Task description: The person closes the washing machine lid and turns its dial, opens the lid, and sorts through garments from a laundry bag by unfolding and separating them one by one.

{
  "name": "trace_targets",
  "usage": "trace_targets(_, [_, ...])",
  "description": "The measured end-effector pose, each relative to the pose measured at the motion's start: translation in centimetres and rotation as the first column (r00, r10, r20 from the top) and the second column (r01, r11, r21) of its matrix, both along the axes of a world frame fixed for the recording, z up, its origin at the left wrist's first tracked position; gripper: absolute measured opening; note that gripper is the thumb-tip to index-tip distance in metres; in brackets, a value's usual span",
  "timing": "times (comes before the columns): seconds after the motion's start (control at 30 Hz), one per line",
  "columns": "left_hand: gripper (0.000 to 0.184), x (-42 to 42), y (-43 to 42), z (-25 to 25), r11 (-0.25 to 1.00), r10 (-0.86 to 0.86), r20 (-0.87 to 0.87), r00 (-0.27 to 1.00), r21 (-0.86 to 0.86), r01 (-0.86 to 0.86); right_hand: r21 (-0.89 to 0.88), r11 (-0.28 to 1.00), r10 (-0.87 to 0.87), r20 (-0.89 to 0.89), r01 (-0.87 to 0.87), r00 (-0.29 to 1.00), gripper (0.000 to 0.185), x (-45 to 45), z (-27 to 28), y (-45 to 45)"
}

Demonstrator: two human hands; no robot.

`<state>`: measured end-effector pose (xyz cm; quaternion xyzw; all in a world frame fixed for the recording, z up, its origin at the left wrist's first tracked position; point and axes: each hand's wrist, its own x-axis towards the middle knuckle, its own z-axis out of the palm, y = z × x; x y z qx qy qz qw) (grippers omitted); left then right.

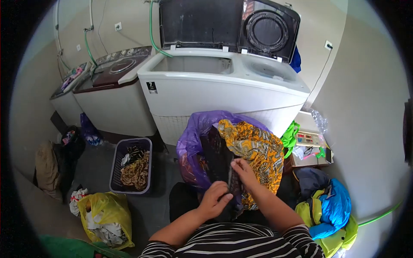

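Note:
My left hand (214,200) and my right hand (244,172) are close together, both with fingers closed on a dark cloth (218,159). The cloth hangs over the opening of a purple plastic bag (189,139) that stands in front of me. An orange-and-yellow patterned cloth (260,150) drapes over the bag's right side, beneath my right forearm. Whether the dark cloth is a shirt or another garment cannot be made out. Its lower end is partly hidden behind my hands.
A white twin-tub washing machine (223,92) with raised lids stands ahead. To the left are other washers (114,103), a purple basket (148,172) of clothes and a yellow bag (120,210). A blue jacket (335,206) lies at right, below a small table (301,160).

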<state>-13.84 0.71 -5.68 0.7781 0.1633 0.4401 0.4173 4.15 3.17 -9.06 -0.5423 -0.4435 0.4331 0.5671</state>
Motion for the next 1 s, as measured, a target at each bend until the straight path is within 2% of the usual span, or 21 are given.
trace_targets(0.03, [0.011, 0.1, -0.2, 0.5, 1.0, 0.005, 0.0, 1.0, 0.002, -0.005, 0.002, 1.0, 0.005, 0.0, -0.005, 1.0, 0.018, 0.0, -0.2, 0.0])
trace_targets(0.1, [0.01, 0.3, -0.7, 1.3, 0.982, -0.188, -0.024, 0.982, 0.023, 0.189, -0.189, 0.98, -0.034, -0.43, -0.054, 0.902, 0.02, -1.5, 4.5, -1.4])
trace_targets(0.17, [0.01, 0.5, -1.3, 1.6, 0.925, -0.378, -0.054, 0.924, 0.032, 0.379, -0.341, 0.923, -0.161, -0.761, -0.177, 0.629, 0.023, -2.5, 7.4, -2.6])
trace_targets(0.2, [0.01, 0.7, -1.5, 1.5, 0.925, -0.377, -0.057, 0.924, 0.027, 0.379, -0.344, 0.922, -0.163, -0.763, -0.179, 0.625, 0.023, -2.2, 6.6, -2.4])
trace_targets(0.33, [0.013, 1.7, -2.1, 0.8, 0.807, -0.58, -0.248, 0.776, -0.043, 0.589, -0.345, 0.912, 0.079, -0.383, -0.222, 0.92, 0.035, 1.4, 1.0, -0.3])
trace_targets(0.37, [0.013, 2.0, -2.4, 0.6, 0.81, -0.576, -0.248, 0.779, -0.045, 0.585, -0.32, 0.937, 0.016, -0.36, -0.139, 0.933, 0.036, 1.7, 1.8, -0.3])
trace_targets(0.43, [0.017, 2.5, -3.5, 0.0, 0.919, -0.394, -0.085, 0.915, -0.022, 0.394, -0.296, 0.953, -0.046, -0.341, -0.061, 0.939, 0.038, 2.5, 4.4, -0.2])
trace_targets(0.47, [0.02, 2.7, -3.9, -0.3, 0.957, -0.289, -0.002, 0.957, -0.023, 0.289, -0.325, 0.943, -0.095, -0.452, -0.065, 0.887, 0.038, 3.3, 5.7, 0.0])
trace_targets(0.53, [0.028, 2.7, -3.6, -0.7, 0.988, -0.079, 0.121, 0.989, -0.121, 0.094, -0.165, 0.985, -0.074, -0.636, -0.042, 0.768, 0.038, 4.0, 8.5, 0.1])
trace_targets(0.57, [0.034, 2.6, -2.8, -1.2, 0.977, 0.022, 0.151, 0.988, -0.212, 0.01, 0.026, 1.0, 0.013, -0.7, 0.008, 0.714, 0.039, 4.1, 9.4, 0.0])
trace_targets(0.6, [0.034, 2.7, -1.5, -1.6, 0.977, 0.022, 0.149, 0.989, -0.213, 0.01, 0.129, 0.991, 0.111, -0.78, -0.015, 0.616, 0.042, 6.1, 8.4, 0.4])
trace_targets(0.67, [0.029, 2.7, 1.2, -2.8, 0.924, 0.369, 0.046, 0.928, 0.087, -0.372, 0.203, 0.968, 0.073, -0.793, 0.15, 0.604, 0.042, 9.7, 8.0, 1.1])
trace_targets(0.7, [0.029, 2.3, 1.8, -3.8, 0.925, 0.367, 0.045, 0.929, 0.086, -0.37, 0.244, 0.945, 0.073, -0.808, 0.219, 0.584, 0.041, 10.6, 8.4, 1.5])
trace_targets(0.73, [0.029, 1.8, 2.3, -4.7, 0.927, 0.369, -0.2, 0.908, 0.153, -0.343, 0.281, 0.915, 0.075, -0.823, 0.289, 0.563, 0.04, 11.1, 8.5, 1.7])
trace_targets(0.77, [0.029, 1.2, 2.7, -5.6, 0.93, 0.364, -0.43, 0.826, 0.212, -0.299, 0.279, 0.914, 0.07, -0.824, 0.295, 0.562, 0.04, 11.1, 8.3, 1.4])
trace_targets(0.8, [0.029, 0.8, 3.3, -6.5, 0.935, 0.355, -0.63, 0.69, 0.26, -0.242, 0.137, 0.853, -0.241, -0.752, 0.504, 0.614, 0.037, 11.2, 8.2, 1.0])
trace_targets(0.83, [0.029, 0.6, 4.0, -7.4, 0.938, 0.347, -0.787, 0.511, 0.298, -0.177, 0.037, 0.716, -0.531, -0.619, 0.697, 0.579, 0.034, 11.2, 8.1, 0.8])
trace_targets(0.9, [0.034, 0.8, 5.3, -10.0, 0.983, 0.175, -0.941, 0.288, 0.149, -0.112, 0.22, 0.716, -0.501, -0.499, 0.663, 0.707, 0.029, 13.4, 3.4, 0.4])
trace_targets(0.93, [0.034, 1.1, 5.7, -9.9, 0.983, 0.174, -0.941, 0.289, 0.148, -0.11, 0.22, 0.715, -0.503, -0.498, 0.664, 0.707, 0.029, 12.6, 3.5, -0.6])
trace_targets(0.97, [0.03, 1.4, 6.4, -9.5, 0.973, 0.182, -0.906, 0.381, 0.111, -0.202, 0.195, 0.914, -0.23, -0.476, 0.357, 0.849, 0.027, 10.8, 4.3, -1.8])
trace_targets(1.0, [0.027, 1.8, 6.9, -9.2, 0.955, 0.198, -0.862, 0.467, 0.063, -0.289, 0.159, 0.987, 0.077, -0.465, -0.002, 0.882, 0.024, 9.1, 4.5, -2.5])
